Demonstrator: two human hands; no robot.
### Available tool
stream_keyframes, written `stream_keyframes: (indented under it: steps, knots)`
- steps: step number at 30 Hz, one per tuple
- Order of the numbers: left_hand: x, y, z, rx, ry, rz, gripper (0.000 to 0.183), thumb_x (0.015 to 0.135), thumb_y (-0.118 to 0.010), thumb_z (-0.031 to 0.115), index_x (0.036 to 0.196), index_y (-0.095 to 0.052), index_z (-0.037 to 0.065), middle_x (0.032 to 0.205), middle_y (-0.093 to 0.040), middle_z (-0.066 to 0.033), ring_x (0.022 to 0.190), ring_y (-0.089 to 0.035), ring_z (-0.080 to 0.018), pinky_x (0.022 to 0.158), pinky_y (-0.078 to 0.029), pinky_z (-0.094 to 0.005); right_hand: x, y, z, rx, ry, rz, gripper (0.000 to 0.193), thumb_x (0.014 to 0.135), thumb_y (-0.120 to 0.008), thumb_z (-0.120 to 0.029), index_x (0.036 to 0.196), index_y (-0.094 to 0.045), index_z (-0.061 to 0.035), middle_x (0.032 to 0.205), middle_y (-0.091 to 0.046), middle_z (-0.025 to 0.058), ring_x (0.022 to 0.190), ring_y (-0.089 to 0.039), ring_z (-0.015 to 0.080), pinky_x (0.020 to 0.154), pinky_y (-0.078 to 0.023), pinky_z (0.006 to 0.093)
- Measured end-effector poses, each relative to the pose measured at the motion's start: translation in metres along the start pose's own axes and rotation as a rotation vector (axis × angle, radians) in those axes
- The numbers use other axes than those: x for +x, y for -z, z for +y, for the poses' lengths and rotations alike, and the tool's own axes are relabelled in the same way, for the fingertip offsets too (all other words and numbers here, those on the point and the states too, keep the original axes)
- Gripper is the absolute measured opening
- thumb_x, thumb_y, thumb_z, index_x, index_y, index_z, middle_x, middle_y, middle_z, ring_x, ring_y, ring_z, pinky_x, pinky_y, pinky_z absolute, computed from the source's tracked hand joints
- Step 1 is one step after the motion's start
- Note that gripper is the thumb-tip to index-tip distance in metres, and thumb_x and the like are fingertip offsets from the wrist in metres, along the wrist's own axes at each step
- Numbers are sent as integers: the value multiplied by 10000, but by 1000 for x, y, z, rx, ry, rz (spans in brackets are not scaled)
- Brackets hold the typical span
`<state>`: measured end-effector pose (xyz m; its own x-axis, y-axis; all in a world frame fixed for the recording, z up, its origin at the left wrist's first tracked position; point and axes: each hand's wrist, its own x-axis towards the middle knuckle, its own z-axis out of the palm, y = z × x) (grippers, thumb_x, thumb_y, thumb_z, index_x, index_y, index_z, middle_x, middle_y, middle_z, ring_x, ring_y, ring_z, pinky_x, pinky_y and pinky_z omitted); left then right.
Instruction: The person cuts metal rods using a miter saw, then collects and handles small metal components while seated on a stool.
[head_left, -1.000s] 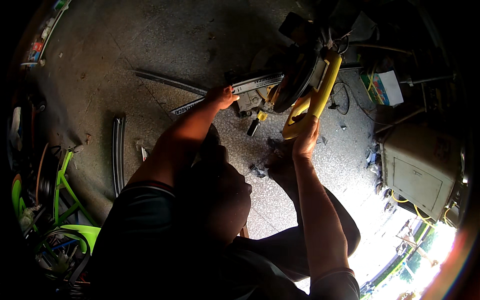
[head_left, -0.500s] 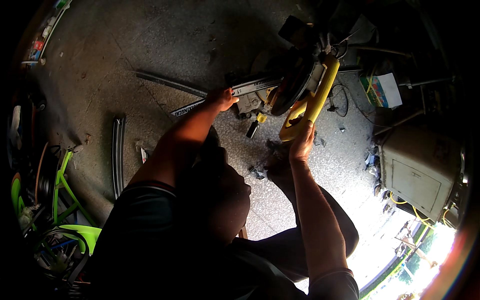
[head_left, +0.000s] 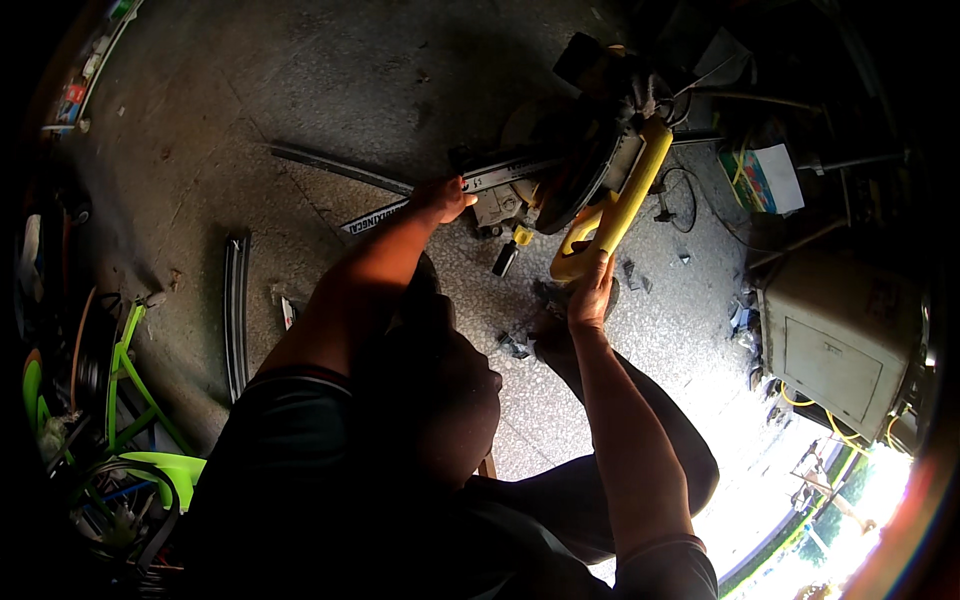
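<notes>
Your left hand (head_left: pixel 438 202) was closed on the pale-faced strip (head_left: pixel 500 177), which lay at the miter saw (head_left: pixel 583 190); your right hand (head_left: pixel 592 297) curled round the yellow handle (head_left: pixel 632 195). A slack left grip could have let the strip twist under the saw.

Bright yellow on saw handle (head_left: pixel 640 185); black on saw guard (head_left: pixel 585 190); yellow and black on clamp lever (head_left: pixel 508 256). Silvery white with dark lettering on gripped strip (head_left: pixel 497 177). Black with pale lengthwise lines on curved strips (head_left: pixel 236 320). Grey speckling across floor (head_left: pixel 540 420). Beige-grey on cabinet (head_left: pixel 830 365); yellow on cables (head_left: pixel 842 433). Lime green on frame (head_left: pixel 122 370). White beside multicoloured print on booklet (head_left: pixel 776 178). Dark with thin pale edging on sleeve (head_left: pixel 290 385).
</notes>
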<state>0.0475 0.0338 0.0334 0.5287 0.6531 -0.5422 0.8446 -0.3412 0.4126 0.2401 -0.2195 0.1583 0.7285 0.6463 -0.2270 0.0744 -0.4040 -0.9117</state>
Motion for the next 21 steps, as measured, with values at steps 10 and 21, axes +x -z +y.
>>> stream_keyframes:
  steps: [10,21]
  knots:
    - [-5,1,5,-28,-83,87,611,948,-669,536,1279,-638,23,1238,-703,-221,1173,-667,-386,982,-530,-479,-5,1,-9,-39,11,19,710,1084,-309,-626,1323,-551,-3,1188,-659,182,1099,-635,305,976,-487,412]
    - [-4,-33,-41,-78,-133,168,560,975,-606,565,1229,-638,68,1287,-671,-168,1171,-662,-371,954,-537,-484,132,42,-163,-123,213,258,693,1028,-444,-652,1140,-673,-8,884,-703,114,766,-680,219,718,-560,381]
